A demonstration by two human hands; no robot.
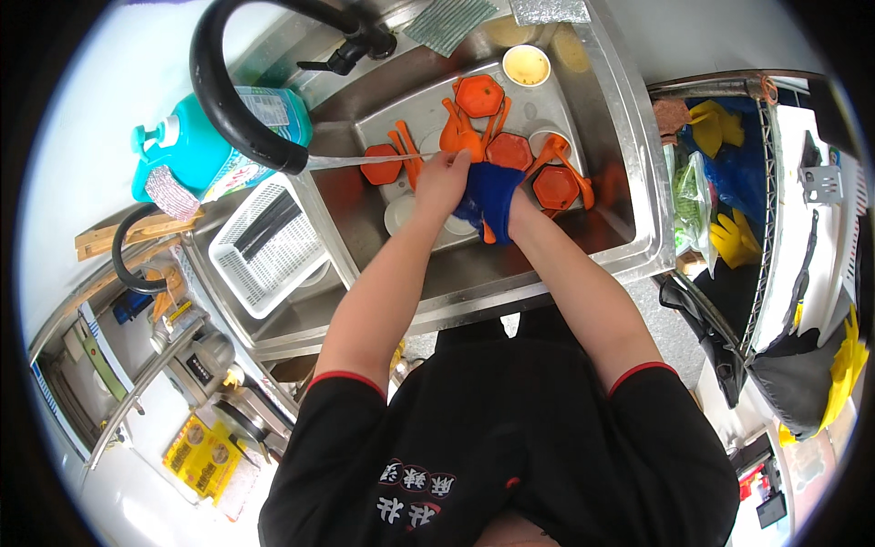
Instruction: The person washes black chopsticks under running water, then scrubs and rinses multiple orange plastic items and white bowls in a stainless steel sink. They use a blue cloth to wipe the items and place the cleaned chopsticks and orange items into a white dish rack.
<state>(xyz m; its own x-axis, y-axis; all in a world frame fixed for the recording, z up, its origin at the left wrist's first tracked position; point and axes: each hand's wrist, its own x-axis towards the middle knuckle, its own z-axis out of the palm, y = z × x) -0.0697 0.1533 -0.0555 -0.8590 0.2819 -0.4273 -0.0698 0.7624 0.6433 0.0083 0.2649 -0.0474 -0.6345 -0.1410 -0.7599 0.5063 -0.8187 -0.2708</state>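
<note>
My right hand is mostly hidden by a dark blue cloth (pixel 487 195) that it grips over the sink basin. A small orange tip (pixel 488 232) pokes out below the cloth. My left hand (pixel 441 179) is beside it, fingers bent near the cloth's left edge; whether they hold anything is unclear. A thin water stream (pixel 369 161) runs from the black faucet (pixel 294 158) to that hand. Orange hexagonal bowls (pixel 478 96) and orange soup spoons (pixel 451 130) lie around both hands. White round bowls (pixel 400 215) are partly hidden under my left forearm.
A pale yellow-lined cup (pixel 526 66) stands at the basin's back. Left of the basin are a white plastic basket (pixel 273 246) with black chopsticks and a teal pump bottle (pixel 225 137). The steel sink rim (pixel 656 232) bounds the right side. Yellow gloves (pixel 735 236) hang farther right.
</note>
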